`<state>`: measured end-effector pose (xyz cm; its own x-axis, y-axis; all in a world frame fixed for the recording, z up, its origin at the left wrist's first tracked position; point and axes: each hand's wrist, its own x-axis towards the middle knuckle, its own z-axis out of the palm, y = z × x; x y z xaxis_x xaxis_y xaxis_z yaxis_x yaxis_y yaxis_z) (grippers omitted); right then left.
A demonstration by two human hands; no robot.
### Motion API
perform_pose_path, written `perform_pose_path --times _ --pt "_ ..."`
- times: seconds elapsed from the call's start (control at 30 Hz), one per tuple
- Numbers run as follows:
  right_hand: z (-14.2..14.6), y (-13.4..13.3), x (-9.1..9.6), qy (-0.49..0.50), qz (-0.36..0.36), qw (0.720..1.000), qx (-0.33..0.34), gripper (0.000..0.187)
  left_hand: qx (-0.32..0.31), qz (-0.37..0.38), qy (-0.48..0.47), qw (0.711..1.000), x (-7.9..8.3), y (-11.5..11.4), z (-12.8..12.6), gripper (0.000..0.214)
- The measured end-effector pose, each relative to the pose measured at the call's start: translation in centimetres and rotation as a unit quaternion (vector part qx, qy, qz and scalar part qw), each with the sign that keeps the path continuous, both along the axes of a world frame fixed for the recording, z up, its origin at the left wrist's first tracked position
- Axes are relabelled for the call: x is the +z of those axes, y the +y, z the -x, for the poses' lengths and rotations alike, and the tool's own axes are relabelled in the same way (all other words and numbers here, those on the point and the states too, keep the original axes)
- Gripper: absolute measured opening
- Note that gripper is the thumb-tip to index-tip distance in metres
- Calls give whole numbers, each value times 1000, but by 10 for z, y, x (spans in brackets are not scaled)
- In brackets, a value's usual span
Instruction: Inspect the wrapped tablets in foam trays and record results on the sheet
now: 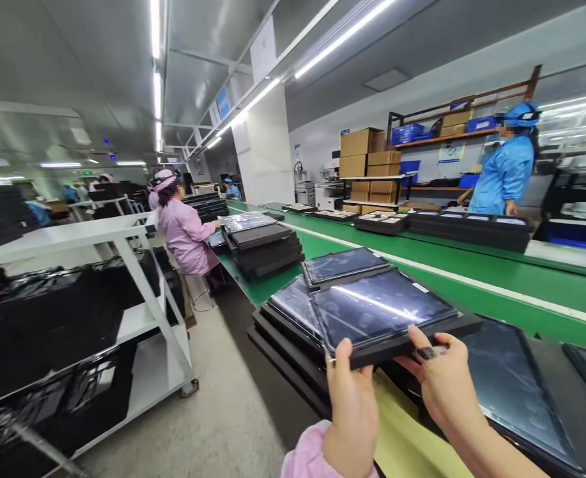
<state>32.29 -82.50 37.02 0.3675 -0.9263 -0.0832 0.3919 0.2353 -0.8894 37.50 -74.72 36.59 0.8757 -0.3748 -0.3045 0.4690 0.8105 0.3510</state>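
My left hand (351, 401) grips the near edge of a black tray (425, 335) that carries a glossy dark screen panel (379, 305). My right hand (439, 378) holds the same near edge further right, fingers curled, with a small dark object pinched at the fingertips. The tray sits raised above a stack of similar black trays (285, 345) with more panels (342, 264). Another large dark panel (509, 385) lies to the right, under my right forearm.
A green conveyor bench (472, 282) runs away from me with tray stacks (265, 245). A person in pink (186, 229) sits at it; a person in blue (504, 169) stands across. A white cart (138, 292) with black trays stands left. Shelves with cardboard boxes (367, 162) stand behind.
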Motion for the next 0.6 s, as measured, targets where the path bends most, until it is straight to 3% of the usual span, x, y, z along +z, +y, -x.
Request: perform_pose_path --times 0.1,0.2,0.43,0.5,0.6 --pt "-9 -20 -2 28 0 998 -57 73 -37 13 -59 997 -11 -12 16 35" --pt "-11 -39 2 33 35 996 -78 68 -106 22 -104 989 -10 -14 15 34" --pt "-8 -54 2 58 69 992 -87 65 -210 -49 -84 973 26 -19 -58 42" --pt "-5 -57 -1 74 63 990 -98 62 -202 -73 -92 972 28 -27 -70 35" --pt "3 -68 -4 89 54 987 -123 58 -171 -106 -109 973 21 -38 -65 26"
